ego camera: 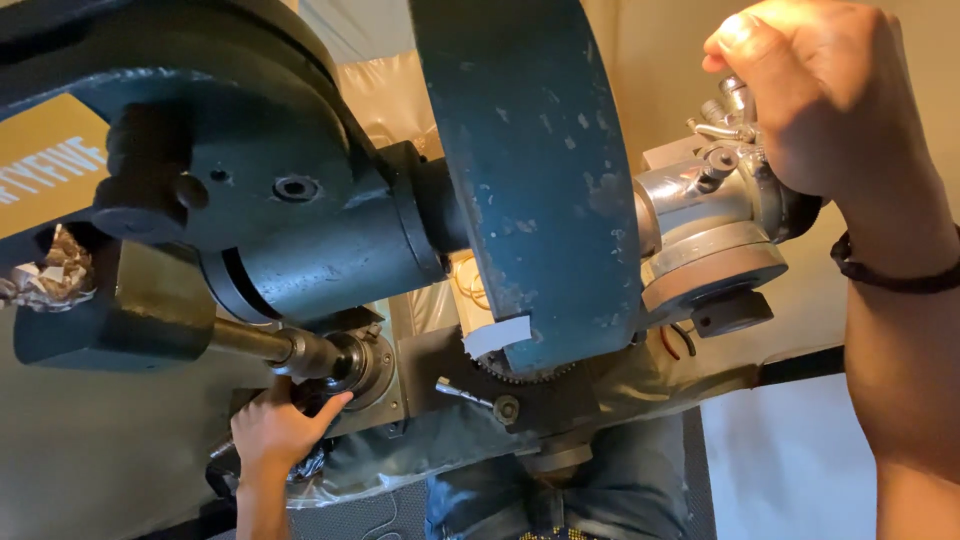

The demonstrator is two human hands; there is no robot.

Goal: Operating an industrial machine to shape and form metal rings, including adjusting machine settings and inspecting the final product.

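A large dark teal machine fills the view, with a broad flywheel [530, 170] edge-on in the middle and a heavy arm [250, 200] at the left. My left hand [278, 428] reaches up under the arm, its fingers against the dark chuck [345, 362] at the end of a steel spindle [250, 342]. My right hand [815, 95] is at the upper right, fist closed around a small metal lever [735, 95] atop a shiny silver head [700, 215]. A dark band circles that wrist.
A toothed gear [520, 375] and a strip of white tape [497, 335] sit below the flywheel. Crumpled foil [45, 280] lies at the far left. Clear plastic sheeting [640, 385] drapes beneath the machine. My jeans [590, 500] and a white surface [790, 460] show below.
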